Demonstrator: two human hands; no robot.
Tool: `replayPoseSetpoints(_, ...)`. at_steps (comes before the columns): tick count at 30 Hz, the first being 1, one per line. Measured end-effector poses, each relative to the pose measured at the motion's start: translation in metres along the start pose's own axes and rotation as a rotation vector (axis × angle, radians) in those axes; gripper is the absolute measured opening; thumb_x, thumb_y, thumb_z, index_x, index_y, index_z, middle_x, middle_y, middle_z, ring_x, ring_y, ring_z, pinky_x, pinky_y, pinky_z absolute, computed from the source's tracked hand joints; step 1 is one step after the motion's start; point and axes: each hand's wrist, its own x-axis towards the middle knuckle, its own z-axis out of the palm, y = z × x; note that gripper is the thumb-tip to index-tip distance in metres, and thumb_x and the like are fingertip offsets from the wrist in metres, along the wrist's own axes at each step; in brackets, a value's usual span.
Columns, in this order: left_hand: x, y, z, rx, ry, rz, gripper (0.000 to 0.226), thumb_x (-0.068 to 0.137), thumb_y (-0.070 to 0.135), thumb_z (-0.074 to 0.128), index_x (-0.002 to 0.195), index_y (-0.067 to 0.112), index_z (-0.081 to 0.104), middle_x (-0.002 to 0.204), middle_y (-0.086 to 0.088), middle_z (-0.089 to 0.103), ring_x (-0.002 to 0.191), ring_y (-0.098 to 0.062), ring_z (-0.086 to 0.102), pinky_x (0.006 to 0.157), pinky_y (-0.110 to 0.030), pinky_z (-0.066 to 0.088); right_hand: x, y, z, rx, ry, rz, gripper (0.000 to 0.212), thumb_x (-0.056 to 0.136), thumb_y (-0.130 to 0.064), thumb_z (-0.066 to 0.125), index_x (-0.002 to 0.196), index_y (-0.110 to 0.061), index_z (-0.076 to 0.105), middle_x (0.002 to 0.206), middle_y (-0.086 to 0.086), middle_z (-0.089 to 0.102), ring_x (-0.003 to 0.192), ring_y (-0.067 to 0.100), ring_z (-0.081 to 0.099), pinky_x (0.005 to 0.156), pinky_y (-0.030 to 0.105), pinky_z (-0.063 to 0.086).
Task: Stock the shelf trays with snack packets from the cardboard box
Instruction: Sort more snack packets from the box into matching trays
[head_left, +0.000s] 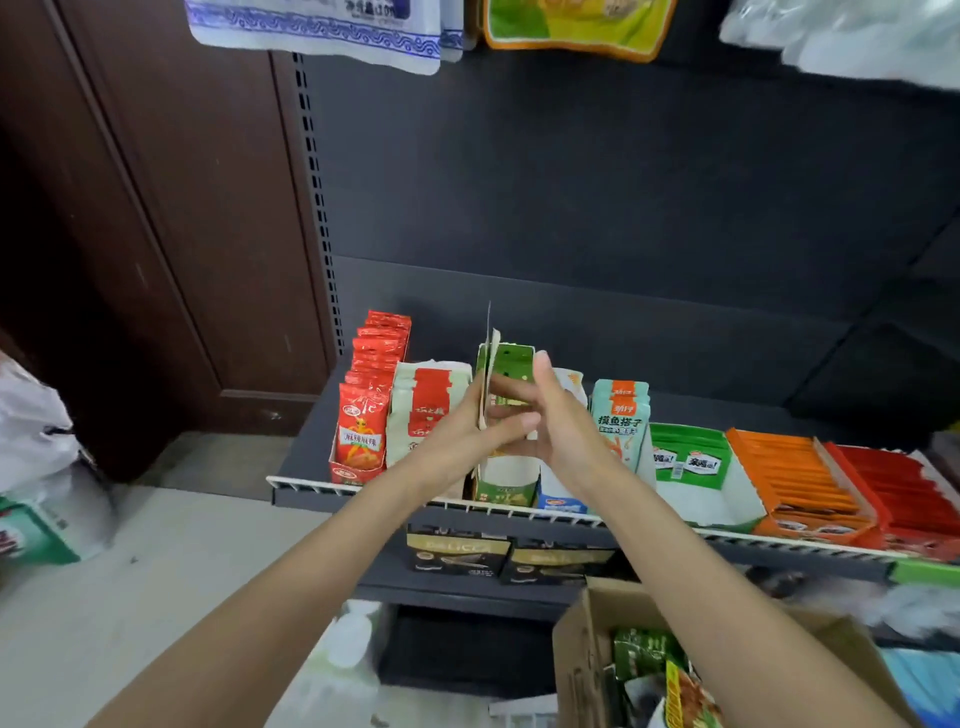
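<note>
dim even light, soft blur throughout, wide-angle stretch at the edges

A dark grey shop shelving unit with a plain back panel (597, 171) fills most of the view, a slotted metal upright (317, 208) running down its left edge. To its left stands a dark brown wooden door (171, 234), and a pale, speckled floor (156, 561) spreads below in soft, even light.

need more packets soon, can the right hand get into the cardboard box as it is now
Probably yes: the cardboard box stands open-topped below the right hand, nothing covering its packets, though that hand is busy at the green tray.
</note>
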Motion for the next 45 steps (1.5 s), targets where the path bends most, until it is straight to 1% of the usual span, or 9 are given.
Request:
replayPoseSetpoints(3, 0.004, -0.003, -0.019, -0.247, 0.085, -0.033, 0.028, 0.094, 0.004, 0.051, 0.120, 0.013, 0.053, 0.122, -0.014, 0.062, 0.116, -0.031, 0.057, 0.102, -0.047, 0.043, 0.010, -0.001, 0.003, -0.266, 0.101, -0.137, 0.025, 0.096, -0.035, 0.050, 0.119, -0.035, 0.059, 0.124, -0.005, 0.050, 0.118, 0.012, 0.051, 0.096, 0.032, 0.049)
replayPoseSetpoints(5, 0.008, -0.005, -0.026, -0.298, 0.102, -0.061, 0.028, 0.094, 0.003, 0.049, 0.121, 0.009, 0.055, 0.124, -0.015, 0.061, 0.117, -0.030, 0.057, 0.105, -0.049, 0.040, 0.021, 0.002, 0.003, -0.450, 0.268, -0.182, 0.042, 0.089, -0.025, 0.063, 0.125, -0.040, 0.047, 0.124, -0.009, 0.038, 0.121, 0.012, 0.042, 0.099, 0.034, 0.045)
replayPoseSetpoints(8, 0.011, -0.004, -0.036, -0.260, 0.118, 0.004, 0.030, 0.094, 0.007, 0.053, 0.123, 0.011, 0.056, 0.120, -0.005, 0.065, 0.110, -0.018, 0.062, 0.096, -0.033, 0.049, 0.033, 0.006, 0.004, -0.237, 0.356, -0.030, 0.063, 0.082, -0.032, 0.070, 0.135, -0.031, 0.037, 0.121, -0.010, 0.050, 0.112, 0.013, 0.052, 0.092, 0.036, 0.048)
replayPoseSetpoints(11, 0.012, -0.006, -0.047, -0.103, 0.153, 0.093, 0.029, 0.094, 0.014, 0.055, 0.122, 0.015, 0.058, 0.109, 0.010, 0.067, 0.098, -0.002, 0.065, 0.080, -0.016, 0.052, 0.042, 0.015, 0.007, -0.115, 0.300, -0.022, 0.033, 0.086, -0.027, 0.067, 0.118, -0.022, 0.061, 0.112, -0.006, 0.068, 0.105, 0.015, 0.064, 0.088, 0.037, 0.054)
replayPoseSetpoints(17, 0.020, -0.016, -0.078, 0.205, 0.346, 0.115, 0.018, 0.089, 0.014, 0.063, 0.104, 0.015, 0.055, 0.090, 0.010, 0.065, 0.077, 0.000, 0.061, 0.060, -0.007, 0.047, 0.068, 0.021, 0.020, 0.091, 0.440, -0.031, 0.015, 0.088, -0.023, 0.066, 0.103, -0.025, 0.065, 0.109, -0.004, 0.069, 0.102, 0.016, 0.065, 0.090, 0.045, 0.054)
replayPoseSetpoints(28, 0.047, -0.021, -0.116, 0.557, 0.506, 0.061, 0.015, 0.086, 0.015, 0.068, 0.087, 0.011, 0.054, 0.081, 0.002, 0.059, 0.075, -0.013, 0.056, 0.058, -0.015, 0.041, 0.095, 0.019, 0.040, -0.001, 0.336, -0.135, 0.027, 0.092, -0.013, 0.058, 0.118, -0.023, 0.058, 0.105, -0.016, 0.064, 0.093, -0.006, 0.058, 0.067, 0.010, 0.042)
replayPoseSetpoints(36, 0.042, -0.035, -0.125, 0.685, 0.401, -0.017, 0.014, 0.083, 0.014, 0.071, 0.078, 0.016, 0.058, 0.073, 0.003, 0.064, 0.074, -0.014, 0.064, 0.071, -0.029, 0.054, 0.096, 0.037, 0.029, -0.175, 0.307, -0.061, 0.024, 0.089, -0.010, 0.062, 0.107, -0.026, 0.058, 0.104, -0.015, 0.062, 0.091, -0.004, 0.056, 0.074, 0.017, 0.046)
replayPoseSetpoints(41, 0.037, -0.035, -0.121, 0.631, 0.366, 0.000, 0.030, 0.083, 0.019, 0.072, 0.110, 0.016, 0.059, 0.096, 0.007, 0.061, 0.087, -0.013, 0.061, 0.075, -0.029, 0.052, 0.095, 0.042, 0.030, -0.419, 0.153, 0.030, 0.028, 0.084, -0.001, 0.066, 0.110, -0.011, 0.063, 0.107, 0.001, 0.067, 0.100, 0.015, 0.063, 0.083, 0.033, 0.055)
replayPoseSetpoints(45, 0.036, -0.035, -0.117, 0.725, 0.354, 0.057, 0.018, 0.088, 0.014, 0.065, 0.106, 0.016, 0.063, 0.107, -0.002, 0.066, 0.096, -0.020, 0.063, 0.076, -0.028, 0.052, 0.094, 0.042, 0.032, -0.483, 0.169, -0.055, 0.022, 0.086, 0.001, 0.062, 0.104, -0.013, 0.062, 0.090, -0.006, 0.065, 0.083, 0.006, 0.062, 0.063, 0.020, 0.052)
